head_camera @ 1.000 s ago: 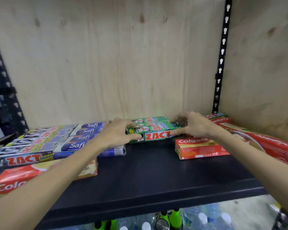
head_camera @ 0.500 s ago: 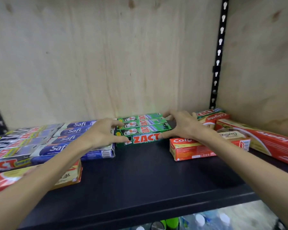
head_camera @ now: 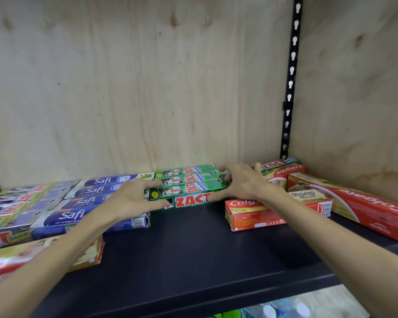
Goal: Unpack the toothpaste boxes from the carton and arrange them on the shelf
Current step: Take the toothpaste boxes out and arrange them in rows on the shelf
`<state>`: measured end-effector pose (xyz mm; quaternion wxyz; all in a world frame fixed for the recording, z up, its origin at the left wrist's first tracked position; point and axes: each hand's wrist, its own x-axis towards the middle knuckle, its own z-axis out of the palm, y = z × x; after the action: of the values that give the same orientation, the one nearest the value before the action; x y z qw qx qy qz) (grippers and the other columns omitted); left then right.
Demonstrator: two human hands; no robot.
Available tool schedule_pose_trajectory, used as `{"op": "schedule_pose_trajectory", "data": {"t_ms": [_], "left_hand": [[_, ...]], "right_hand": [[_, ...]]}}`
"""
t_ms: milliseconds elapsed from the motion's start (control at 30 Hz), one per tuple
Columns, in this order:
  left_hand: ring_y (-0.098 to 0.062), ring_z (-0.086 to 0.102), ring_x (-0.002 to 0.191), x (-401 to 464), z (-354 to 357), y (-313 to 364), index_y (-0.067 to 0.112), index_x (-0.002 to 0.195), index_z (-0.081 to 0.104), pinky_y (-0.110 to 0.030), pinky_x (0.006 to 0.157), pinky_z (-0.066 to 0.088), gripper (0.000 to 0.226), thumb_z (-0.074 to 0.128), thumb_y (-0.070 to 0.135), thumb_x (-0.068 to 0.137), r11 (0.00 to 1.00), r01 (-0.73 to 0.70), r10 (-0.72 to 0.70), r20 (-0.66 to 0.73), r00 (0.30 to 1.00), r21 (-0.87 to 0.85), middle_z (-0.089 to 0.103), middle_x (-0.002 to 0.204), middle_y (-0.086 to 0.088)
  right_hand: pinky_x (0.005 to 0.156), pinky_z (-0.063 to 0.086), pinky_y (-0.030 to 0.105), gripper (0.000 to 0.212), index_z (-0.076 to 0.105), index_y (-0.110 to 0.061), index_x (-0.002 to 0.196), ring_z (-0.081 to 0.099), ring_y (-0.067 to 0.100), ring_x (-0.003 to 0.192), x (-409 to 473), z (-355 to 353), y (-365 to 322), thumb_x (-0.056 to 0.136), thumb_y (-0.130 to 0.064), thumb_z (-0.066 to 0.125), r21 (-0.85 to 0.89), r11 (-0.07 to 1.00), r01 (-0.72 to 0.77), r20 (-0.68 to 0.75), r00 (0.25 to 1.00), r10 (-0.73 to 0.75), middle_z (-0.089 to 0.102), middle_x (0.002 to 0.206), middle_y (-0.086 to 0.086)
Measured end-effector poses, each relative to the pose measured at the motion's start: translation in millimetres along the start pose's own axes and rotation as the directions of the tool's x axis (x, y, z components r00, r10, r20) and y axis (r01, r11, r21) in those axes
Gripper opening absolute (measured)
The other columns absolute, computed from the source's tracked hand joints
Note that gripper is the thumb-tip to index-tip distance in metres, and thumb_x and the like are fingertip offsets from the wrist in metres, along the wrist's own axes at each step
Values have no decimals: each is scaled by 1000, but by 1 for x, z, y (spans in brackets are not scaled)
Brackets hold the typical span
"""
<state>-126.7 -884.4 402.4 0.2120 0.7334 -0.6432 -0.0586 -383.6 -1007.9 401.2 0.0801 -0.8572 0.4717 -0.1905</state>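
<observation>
Green ZACT boxes [head_camera: 189, 188]: a bundle of several lying flat, side by side, at the back edge of the shelf [head_camera: 193, 255] near its middle, printed face toward the front.
Left hand [head_camera: 133, 198]: fingers spread, thumb on the front face and fingertips on the bundle's left end — pressing, not gripping.
Right hand [head_camera: 241, 182]: spread the same way, cupping the right end, thumb low on the front.
Neighbours: blue Safi boxes [head_camera: 87, 203] touching on the left; an orange Colgate box [head_camera: 262, 213] just beside on the right, under the right wrist.
Handling: light, stiff cardboard with a glossy, probably slick skin — loose boxes in a bundle can shear apart.
Where to hold: squeeze inward at both short ends, thumbs steadying the front, and slide as one block.
Carton: not in view.
</observation>
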Motion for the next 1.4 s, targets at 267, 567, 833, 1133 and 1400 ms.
{"op": "schedule_pose_trajectory", "data": {"t_ms": [267,567,833,1133,1400], "left_hand": [[-9,54,126,18,21,55,29,132,61,-21,93,37,54,68,55,86,987,-124,108,-153,982,-102,59,135,13],[-14,64,113,96,84,163,19,122,67,-28,97,49,38,63,43,94,950,-209,201,-57,978,-231,70,120,5],[-21,60,118,132,89,167,26,121,67,-45,106,43,48,61,61,89,992,-123,124,63,990,-14,69,124,3],[-22,62,101,125,73,153,20,125,63,-43,108,39,36,46,44,103,966,-259,258,-65,964,-3,70,119,-2],[-16,58,114,85,26,141,22,130,58,-44,104,44,34,51,39,102,901,-431,409,-246,879,-42,67,124,2]], "right_hand": [[111,24,51,70,60,-28,132,56,15,123,-7,-32,44,88,-79,40,61,997,-48,-134,989,56,68,125,-13],[100,39,46,27,58,-21,99,58,33,113,-2,-56,125,104,-38,38,-216,952,-219,-159,969,187,68,113,10],[111,20,48,30,57,-20,124,38,24,134,8,-40,122,103,-26,36,-177,979,-103,-165,983,74,61,128,9],[110,19,46,38,49,-32,143,30,23,135,8,-38,122,105,-33,43,-66,996,-56,-288,957,35,49,145,0],[104,45,57,50,46,-42,139,57,23,121,-3,-57,88,96,-66,42,269,960,74,-440,896,55,60,131,-1]]}}
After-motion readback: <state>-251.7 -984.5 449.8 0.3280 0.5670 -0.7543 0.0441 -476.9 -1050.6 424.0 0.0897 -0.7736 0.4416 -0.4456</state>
